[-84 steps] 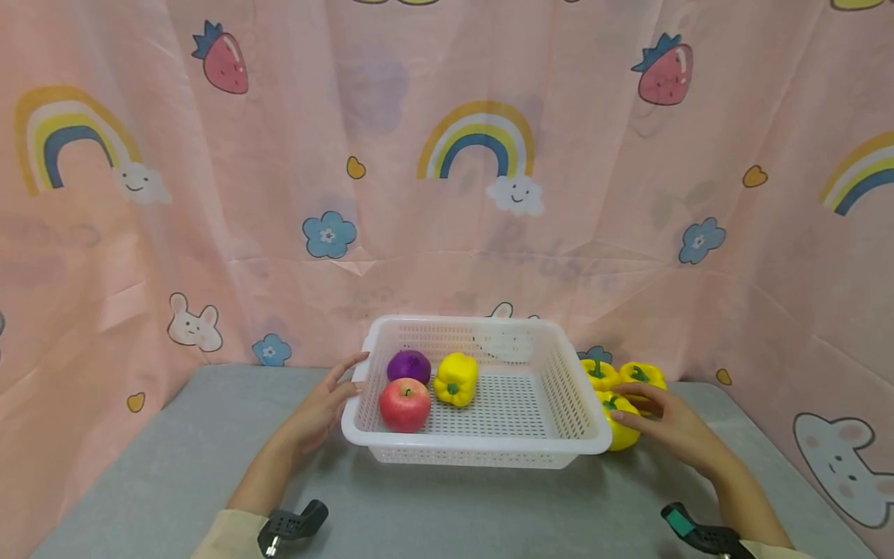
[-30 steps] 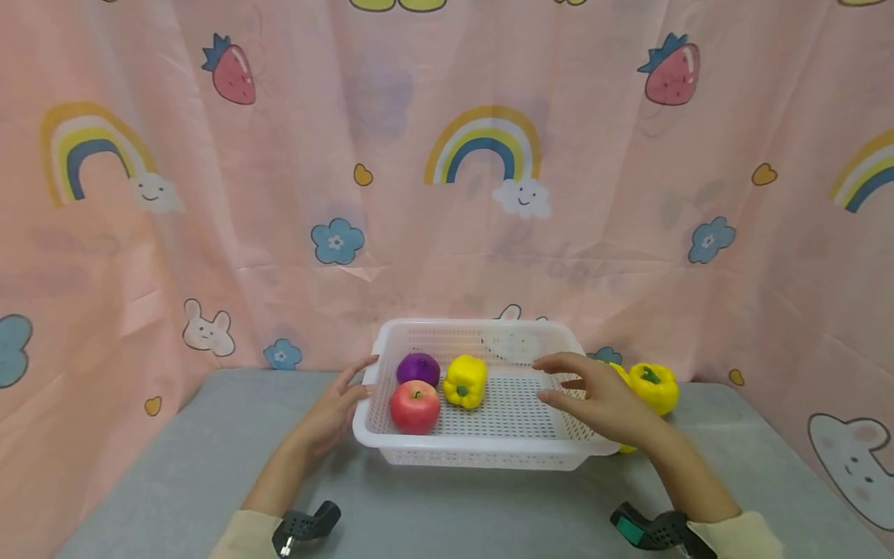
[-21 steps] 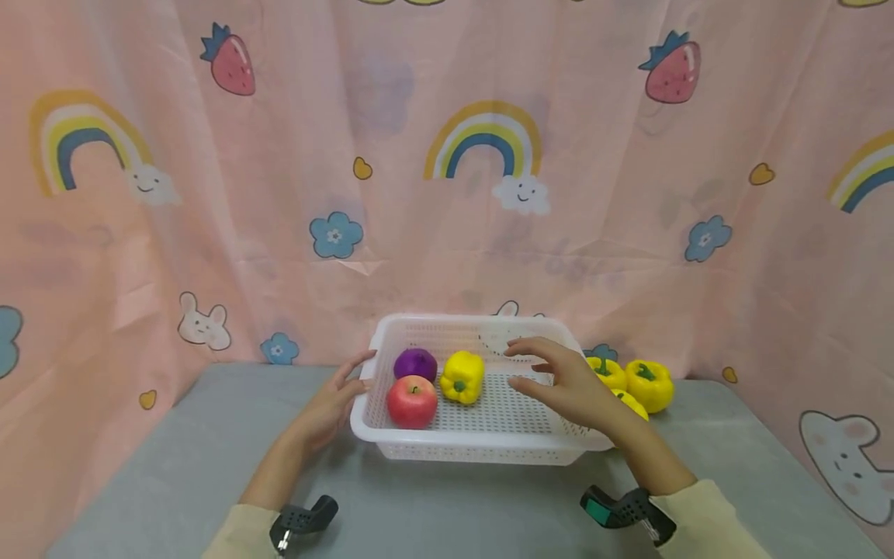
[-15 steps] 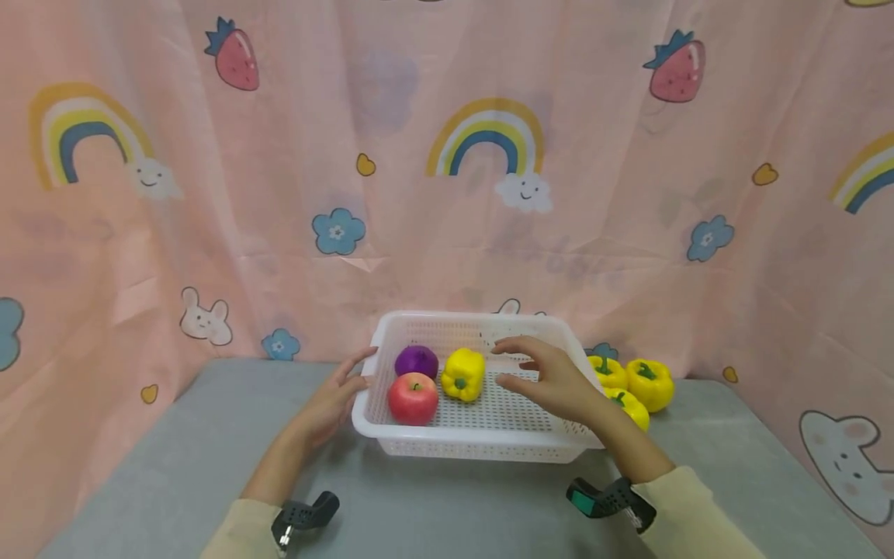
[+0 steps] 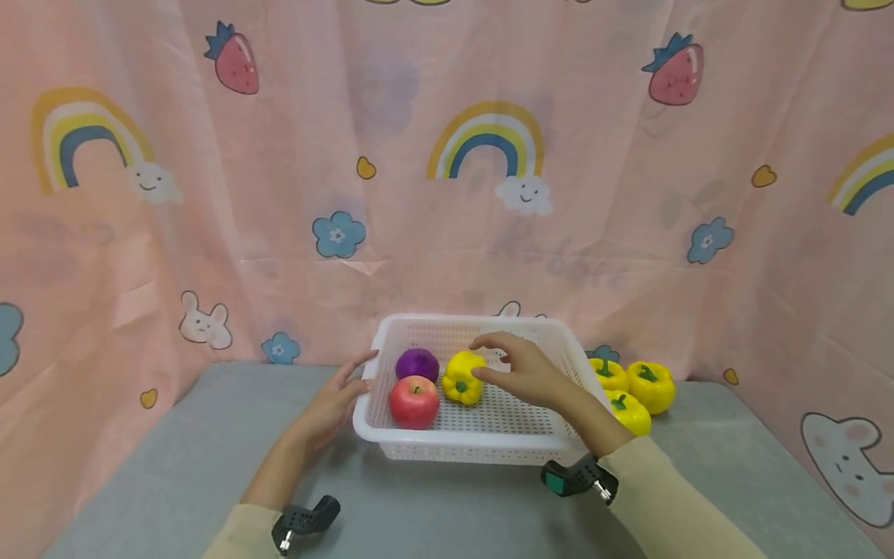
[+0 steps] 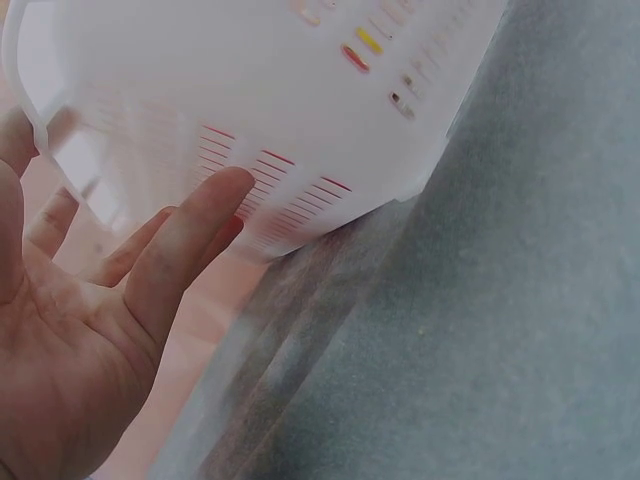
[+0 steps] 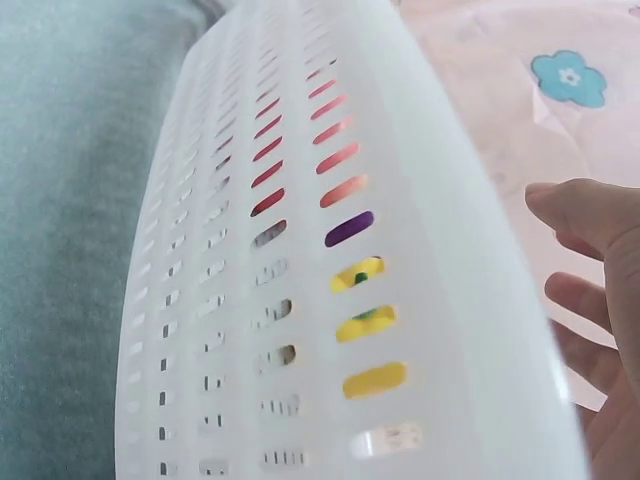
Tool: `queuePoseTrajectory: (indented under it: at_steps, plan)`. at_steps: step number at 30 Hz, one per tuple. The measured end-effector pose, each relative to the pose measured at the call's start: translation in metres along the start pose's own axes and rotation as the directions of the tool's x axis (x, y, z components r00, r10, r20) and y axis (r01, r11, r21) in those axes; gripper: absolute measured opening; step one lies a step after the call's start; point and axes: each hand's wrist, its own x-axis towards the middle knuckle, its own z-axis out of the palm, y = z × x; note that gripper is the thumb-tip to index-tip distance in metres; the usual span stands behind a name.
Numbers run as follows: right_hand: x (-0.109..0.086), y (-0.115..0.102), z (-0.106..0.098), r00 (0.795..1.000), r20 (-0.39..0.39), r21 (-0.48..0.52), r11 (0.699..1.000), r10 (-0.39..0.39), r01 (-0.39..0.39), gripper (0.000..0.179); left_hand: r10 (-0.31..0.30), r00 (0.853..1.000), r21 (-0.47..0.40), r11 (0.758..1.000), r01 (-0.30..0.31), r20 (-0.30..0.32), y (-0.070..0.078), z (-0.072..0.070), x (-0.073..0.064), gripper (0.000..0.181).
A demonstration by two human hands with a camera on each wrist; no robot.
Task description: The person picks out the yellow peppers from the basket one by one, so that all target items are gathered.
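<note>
A white plastic basket (image 5: 482, 440) holds a purple onion-like vegetable (image 5: 417, 364), a red apple (image 5: 414, 402) and a yellow bell pepper (image 5: 462, 379). My left hand (image 5: 328, 411) touches the basket's left rim; in the left wrist view its fingers (image 6: 190, 235) lie fairly straight beside the wall. Over the basket reaches my right hand (image 5: 524, 371), its thumb and index finger spread at the right side of the pepper; contact cannot be made out. In the right wrist view, the basket wall partly hides that hand (image 7: 600, 290).
Several more yellow bell peppers (image 5: 651, 387) stand on the grey table (image 5: 433, 512) just outside the basket's right side. A pink patterned curtain (image 5: 594, 256) hangs behind the table.
My right hand has moved left from the peppers outside the basket to the pepper inside it, uncovering the outer ones. The left hand stays at the rim.
</note>
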Motion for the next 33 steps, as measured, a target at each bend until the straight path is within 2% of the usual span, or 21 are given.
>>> queuePoseTrajectory:
  at_steps: [12,16,21,28,33]
  plan:
    - [0.016,0.009,0.022,0.998,0.015,-0.025,0.998,0.059,-0.059,0.040,-0.006,1.000,-0.004,1.000,0.006,0.000,0.000,0.001,-0.001,0.060]
    - [0.019,0.010,0.028,0.995,0.051,-0.032,0.996,0.085,-0.083,0.042,-0.006,1.000,0.002,1.000,0.006,-0.005,0.001,0.001,-0.002,0.060]
    - [0.020,0.011,0.030,0.986,0.084,-0.040,0.989,0.143,-0.140,0.049,-0.009,1.000,-0.006,1.000,0.009,0.003,0.001,0.001,-0.001,0.060]
    - [0.021,0.014,0.032,0.982,0.113,-0.058,0.987,0.154,-0.148,0.051,-0.006,1.000,-0.005,1.000,0.006,0.005,0.001,-0.001,-0.002,0.061]
    - [0.022,0.016,0.032,0.972,0.141,-0.073,0.981,0.190,-0.181,0.051,-0.005,1.000,0.002,1.000,0.005,0.005,0.002,0.000,-0.002,0.061]
